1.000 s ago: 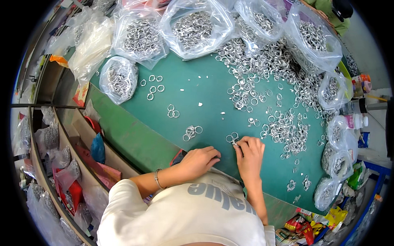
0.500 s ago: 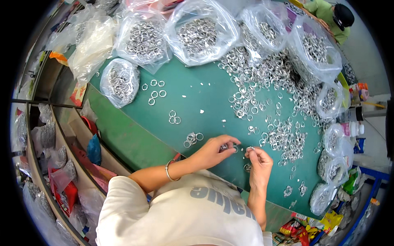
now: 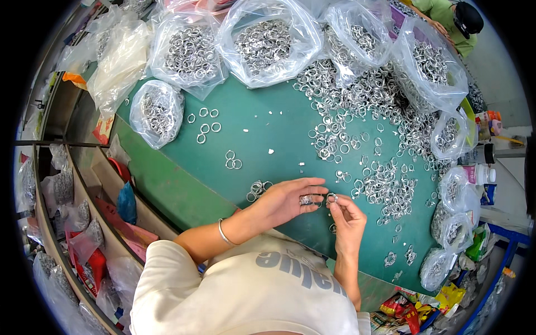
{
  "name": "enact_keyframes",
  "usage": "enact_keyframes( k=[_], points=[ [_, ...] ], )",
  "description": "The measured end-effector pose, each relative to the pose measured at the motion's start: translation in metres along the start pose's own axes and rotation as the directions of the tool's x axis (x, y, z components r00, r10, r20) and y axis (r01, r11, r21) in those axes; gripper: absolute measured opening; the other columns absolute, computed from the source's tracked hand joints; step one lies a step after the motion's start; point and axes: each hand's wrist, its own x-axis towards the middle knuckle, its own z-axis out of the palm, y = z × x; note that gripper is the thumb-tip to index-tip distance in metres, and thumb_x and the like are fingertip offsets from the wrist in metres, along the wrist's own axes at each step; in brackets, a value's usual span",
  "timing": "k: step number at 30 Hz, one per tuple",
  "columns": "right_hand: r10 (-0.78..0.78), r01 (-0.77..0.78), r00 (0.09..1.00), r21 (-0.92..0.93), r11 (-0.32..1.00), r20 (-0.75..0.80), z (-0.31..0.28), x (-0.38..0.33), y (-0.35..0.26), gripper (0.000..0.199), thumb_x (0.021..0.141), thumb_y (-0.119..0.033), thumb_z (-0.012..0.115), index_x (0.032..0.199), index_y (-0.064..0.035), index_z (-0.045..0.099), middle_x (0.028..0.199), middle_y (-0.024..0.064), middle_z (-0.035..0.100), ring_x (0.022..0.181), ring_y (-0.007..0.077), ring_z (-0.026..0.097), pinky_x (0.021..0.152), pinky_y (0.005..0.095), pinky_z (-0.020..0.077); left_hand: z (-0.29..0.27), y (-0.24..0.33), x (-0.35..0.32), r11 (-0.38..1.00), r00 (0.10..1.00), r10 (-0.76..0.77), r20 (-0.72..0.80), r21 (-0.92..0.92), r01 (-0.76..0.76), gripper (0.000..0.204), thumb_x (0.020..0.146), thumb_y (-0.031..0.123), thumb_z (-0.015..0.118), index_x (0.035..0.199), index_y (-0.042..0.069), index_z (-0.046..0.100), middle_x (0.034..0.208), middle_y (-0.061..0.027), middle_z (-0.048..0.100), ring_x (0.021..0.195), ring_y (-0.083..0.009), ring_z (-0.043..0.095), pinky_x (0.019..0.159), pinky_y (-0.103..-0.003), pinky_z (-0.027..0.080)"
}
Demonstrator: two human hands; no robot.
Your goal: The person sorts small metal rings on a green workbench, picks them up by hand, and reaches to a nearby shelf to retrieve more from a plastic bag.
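Observation:
My left hand (image 3: 290,200) hovers just above the green table (image 3: 268,128), holding a small cluster of silver metal rings (image 3: 306,199) between thumb and fingers. My right hand (image 3: 347,215) meets it from the right, its fingertips pinching a single silver ring (image 3: 331,197). Both hands nearly touch each other. A loose heap of rings (image 3: 385,187) lies just right of my hands. A little pile of rings (image 3: 257,188) sits left of my left hand. A bracelet circles my left wrist.
Several clear plastic bags full of rings (image 3: 267,44) line the far and right table edges. A wide scatter of rings (image 3: 357,106) covers the right half. Shelves with bagged items (image 3: 72,223) run along the left. Another person (image 3: 452,17) sits at the top right.
Both hands rose from the table's near edge and came together farther out. My left hand swung right and now holds rings while my right pinches one ring.

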Motion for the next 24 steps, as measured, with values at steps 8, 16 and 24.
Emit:
enact_keyframes(
  k=[8,16,24],
  points=[
    [-0.019,0.018,1.0,-0.026,0.999,-0.02,-0.006,-0.001,0.003,0.01,0.085,0.003,0.061,0.095,0.005,0.063,0.097,0.0091,0.063,0.084,0.013,0.059,0.078,0.0253,0.0474,0.002,0.004,0.004,0.985,0.999,0.002,0.05,-0.174,0.007,0.05,0.098,0.031,0.038,0.134,-0.004,0.036,0.137,-0.0231,0.041,0.125,-0.0304,0.044,0.106,-0.041,0.035],
    [0.004,-0.01,0.998,-0.099,0.995,-0.062,-0.007,-0.006,0.001,0.012,0.084,0.006,0.059,0.095,0.0053,0.063,0.094,0.0078,0.063,0.081,0.0113,0.058,0.074,0.023,0.0457,0.009,0.027,-0.002,0.987,0.987,0.159,0.026,0.032,-0.16,0.044,0.096,0.018,0.042,0.135,-0.003,0.037,0.136,-0.0166,0.044,0.126,-0.0261,0.044,0.104,-0.039,0.036],
    [0.02,-0.025,0.999,-0.116,0.993,-0.039,-0.002,-0.007,0.002,0.013,0.084,0.008,0.058,0.095,0.0057,0.063,0.094,0.0086,0.063,0.083,0.0127,0.059,0.075,0.0238,0.0481,0.006,0.04,-0.01,0.935,0.958,0.259,0.121,0.218,-0.28,0.039,0.092,0.006,0.051,0.13,0.0,0.045,0.134,-0.0164,0.047,0.123,-0.0238,0.047,0.106,-0.037,0.036]
  ],
)
